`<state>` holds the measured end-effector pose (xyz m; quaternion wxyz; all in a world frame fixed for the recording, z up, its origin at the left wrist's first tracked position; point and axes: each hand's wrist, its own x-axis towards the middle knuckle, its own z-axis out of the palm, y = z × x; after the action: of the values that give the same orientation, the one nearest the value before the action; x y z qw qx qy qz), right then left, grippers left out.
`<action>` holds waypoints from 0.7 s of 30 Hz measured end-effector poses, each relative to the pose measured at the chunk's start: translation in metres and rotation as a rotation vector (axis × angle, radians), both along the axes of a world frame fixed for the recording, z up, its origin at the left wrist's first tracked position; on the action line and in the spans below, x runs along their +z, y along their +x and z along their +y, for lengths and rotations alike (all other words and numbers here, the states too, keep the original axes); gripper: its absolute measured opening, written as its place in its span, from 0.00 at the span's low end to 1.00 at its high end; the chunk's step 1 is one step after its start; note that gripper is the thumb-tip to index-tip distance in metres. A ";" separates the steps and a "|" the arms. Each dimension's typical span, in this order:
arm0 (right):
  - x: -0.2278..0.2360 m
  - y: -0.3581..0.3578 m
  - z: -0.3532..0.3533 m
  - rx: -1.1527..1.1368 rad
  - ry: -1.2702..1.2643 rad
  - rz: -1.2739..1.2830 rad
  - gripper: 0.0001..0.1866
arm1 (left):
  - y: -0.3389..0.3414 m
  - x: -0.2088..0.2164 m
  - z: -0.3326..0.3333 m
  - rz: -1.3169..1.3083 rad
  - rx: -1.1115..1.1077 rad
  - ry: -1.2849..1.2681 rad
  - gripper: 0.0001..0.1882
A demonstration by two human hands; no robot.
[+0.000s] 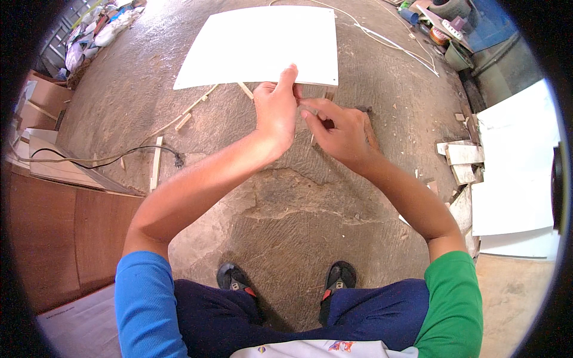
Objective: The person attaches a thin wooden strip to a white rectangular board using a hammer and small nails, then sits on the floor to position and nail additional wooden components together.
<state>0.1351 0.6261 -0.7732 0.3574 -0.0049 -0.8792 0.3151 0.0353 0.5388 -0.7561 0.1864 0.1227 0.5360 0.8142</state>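
Observation:
A white rectangular board [262,48] is held up in front of me, with small dark dots near its right corners. My left hand [277,104] grips its near edge, thumb on the white face and fingers hidden underneath. Close beside it, just below the board's near edge, my right hand [340,128] is closed in a pinch, its fingertips by the left hand's palm. Something small and thin may be between those fingertips, but I cannot make it out. Beneath the board, narrow wooden legs or strips [246,90] partly show.
Wooden strips [157,162] and a black cable with a plug [178,160] lie on rough concrete at left. A brown wooden panel [42,227] stands nearer. White panels [516,167] and broken board scraps [464,156] are at right. A pale cable [397,45] curves across the far floor.

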 end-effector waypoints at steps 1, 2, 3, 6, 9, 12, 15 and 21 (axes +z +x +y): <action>0.002 -0.001 -0.001 -0.007 0.004 0.010 0.10 | 0.000 0.001 -0.001 -0.002 -0.005 -0.001 0.18; 0.004 -0.002 -0.001 -0.004 0.017 0.028 0.11 | 0.000 0.001 0.000 -0.006 -0.013 0.000 0.17; 0.005 -0.003 0.000 0.001 0.031 0.046 0.11 | 0.000 0.001 0.001 -0.021 -0.007 0.023 0.17; 0.003 -0.008 0.003 0.017 0.079 0.019 0.13 | -0.001 0.001 0.002 -0.061 -0.004 0.062 0.15; 0.005 -0.014 0.005 -0.009 0.133 -0.030 0.13 | -0.001 0.004 0.000 -0.076 -0.032 0.044 0.15; 0.003 -0.021 0.008 -0.031 0.162 -0.048 0.13 | -0.001 0.004 0.000 -0.064 -0.054 0.049 0.14; 0.006 -0.022 0.005 -0.001 0.056 -0.102 0.14 | -0.002 0.001 0.001 -0.065 -0.061 0.070 0.14; 0.002 -0.028 -0.004 0.126 -0.325 -0.116 0.13 | 0.000 0.000 0.005 -0.059 -0.062 0.121 0.16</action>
<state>0.1070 0.6224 -0.7708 0.2801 -0.0256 -0.8345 0.4738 0.0354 0.5438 -0.7558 0.2196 0.1263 0.4759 0.8422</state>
